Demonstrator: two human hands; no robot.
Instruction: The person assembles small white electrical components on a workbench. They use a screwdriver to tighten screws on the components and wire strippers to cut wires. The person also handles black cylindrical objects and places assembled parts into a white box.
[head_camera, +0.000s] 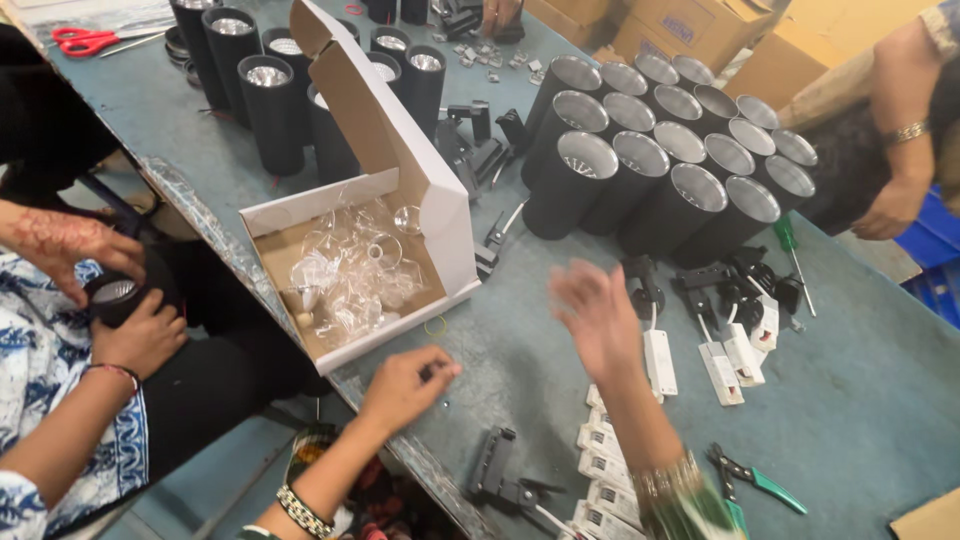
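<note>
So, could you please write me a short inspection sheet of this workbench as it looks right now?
Surface: grey-blue table, worn along its near edge.
Job's things: small dark part pinched in the left hand; open white carton holding clear plastic bags beside it.
Clutter: black cylinder housings in rows, black brackets, white driver boxes, red scissors, green-handled pliers, a green screwdriver.
Hands: left pinches the part; right hand raised above the table, blurred, fingers spread, empty.
Cables: short white leads on the driver boxes.
Surroundings: brown cardboard boxes at the far edge; another person's hands on a black housing at left; another arm at right.
</note>
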